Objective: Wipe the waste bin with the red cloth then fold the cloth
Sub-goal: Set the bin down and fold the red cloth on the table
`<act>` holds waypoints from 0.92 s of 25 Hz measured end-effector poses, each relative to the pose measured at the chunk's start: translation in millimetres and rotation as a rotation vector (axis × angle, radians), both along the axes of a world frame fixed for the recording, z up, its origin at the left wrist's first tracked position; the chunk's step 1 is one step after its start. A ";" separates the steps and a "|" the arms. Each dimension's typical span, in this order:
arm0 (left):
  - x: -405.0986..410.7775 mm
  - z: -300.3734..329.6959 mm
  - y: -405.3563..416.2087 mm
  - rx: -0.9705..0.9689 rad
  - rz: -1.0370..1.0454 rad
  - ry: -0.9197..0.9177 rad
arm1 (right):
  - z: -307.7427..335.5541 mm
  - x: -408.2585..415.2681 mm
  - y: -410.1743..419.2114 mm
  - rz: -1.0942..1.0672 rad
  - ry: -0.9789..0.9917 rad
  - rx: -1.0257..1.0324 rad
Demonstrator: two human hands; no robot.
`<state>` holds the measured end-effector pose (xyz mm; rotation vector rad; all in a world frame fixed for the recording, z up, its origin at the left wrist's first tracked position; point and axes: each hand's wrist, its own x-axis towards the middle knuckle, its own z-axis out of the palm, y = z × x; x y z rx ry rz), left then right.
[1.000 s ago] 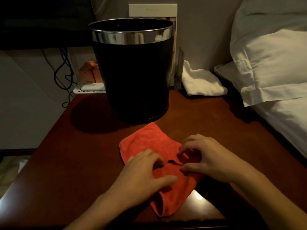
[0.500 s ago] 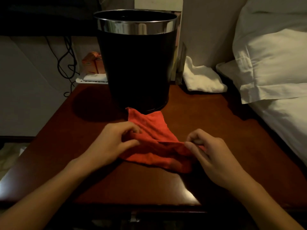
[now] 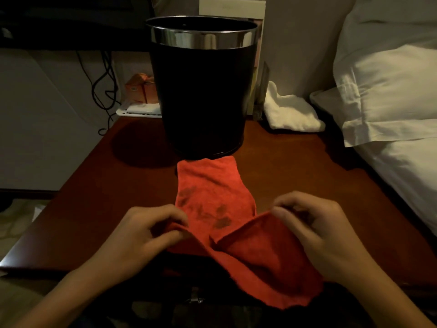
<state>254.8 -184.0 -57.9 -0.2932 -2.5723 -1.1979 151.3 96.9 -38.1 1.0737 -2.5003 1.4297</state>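
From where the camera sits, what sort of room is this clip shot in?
Probably a bedroom, perhaps a hotel room: white pillows on a bed at right, a dark wooden bedside table, and a metal-rimmed waste bin.

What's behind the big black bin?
Behind the waste bin a white board pokes up, and orange boxes peek out at its left. Anything else behind it is hidden.

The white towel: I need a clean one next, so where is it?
In the head view the white towel lies at the table's far right corner, between the bin and the pillow.
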 end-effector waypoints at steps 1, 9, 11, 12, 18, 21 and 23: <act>-6.3 -2.3 -0.9 0.012 0.052 0.002 | 1.0 -7.3 -4.0 -0.041 -0.015 -0.029; -60.4 -24.5 -13.9 -0.031 0.309 0.006 | -15.9 -95.0 -37.6 -0.254 0.145 0.283; -60.8 -25.6 -16.6 -0.056 0.313 -0.032 | -21.6 -97.3 -39.1 -0.239 0.077 0.351; -60.4 -26.8 -18.5 -0.107 0.335 -0.054 | -22.9 -96.1 -39.3 -0.241 0.048 0.357; -68.3 -18.9 1.1 -0.386 0.110 0.080 | -13.2 -80.1 -45.5 -0.195 -0.204 0.086; -73.0 -24.2 20.3 -0.430 -0.144 -0.059 | 5.9 -67.2 -51.3 -0.162 -0.583 -0.334; -77.1 -28.5 22.0 -0.425 -0.128 -0.047 | 19.1 -61.7 -52.8 -0.136 -0.727 -0.487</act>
